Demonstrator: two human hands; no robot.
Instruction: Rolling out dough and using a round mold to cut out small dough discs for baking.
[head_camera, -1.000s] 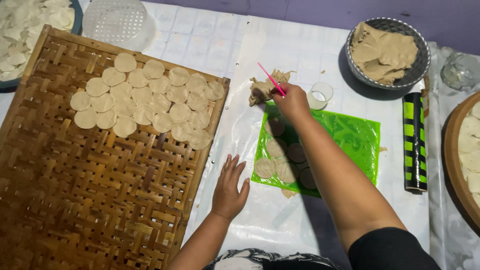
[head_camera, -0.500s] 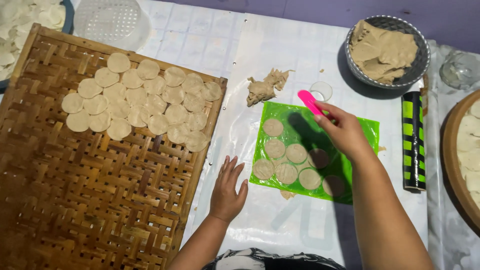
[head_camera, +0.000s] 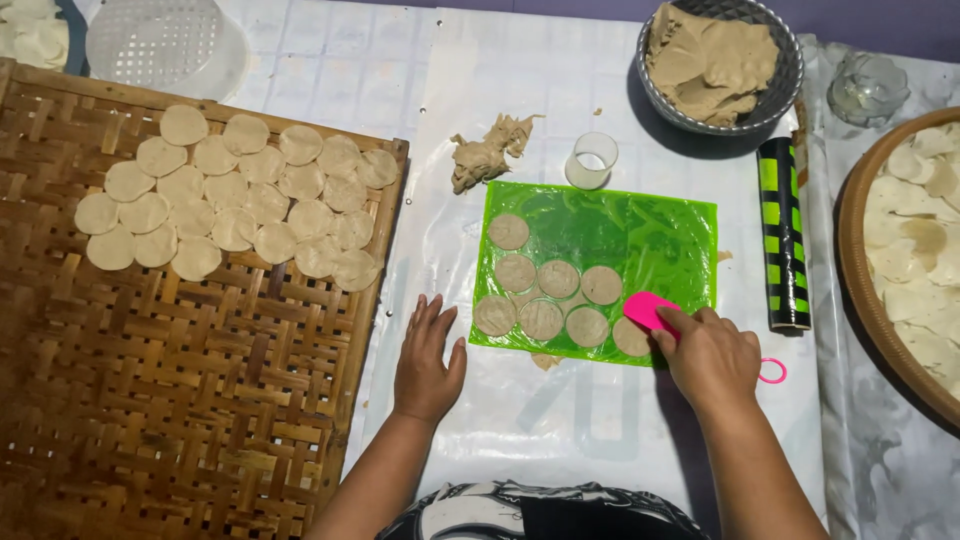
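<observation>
My right hand (head_camera: 712, 358) grips a pink flat spatula (head_camera: 648, 310) whose blade rests at the lower right of a green plastic sheet (head_camera: 620, 225), against a round dough disc (head_camera: 630, 338). Several cut dough discs (head_camera: 545, 290) lie on the sheet's lower left half. My left hand (head_camera: 428, 358) lies flat on the white table cover, fingers spread, just left of the sheet and beside the woven bamboo tray (head_camera: 170, 400). Many discs (head_camera: 235, 190) sit in rows on the tray's upper part.
A heap of dough scraps (head_camera: 485, 152) and a small clear cup (head_camera: 591, 160) lie above the sheet. A grey bowl (head_camera: 790, 75) of dough sits at the back right, a green-and-black rolling pin (head_camera: 783, 235) beside the sheet, a round tray (head_camera: 850, 250) of discs at the right edge.
My right hand moved from the scrap heap down to the sheet's lower right corner with the pink spatula. The dough trimmings around the discs are gone. My left hand stayed put.
</observation>
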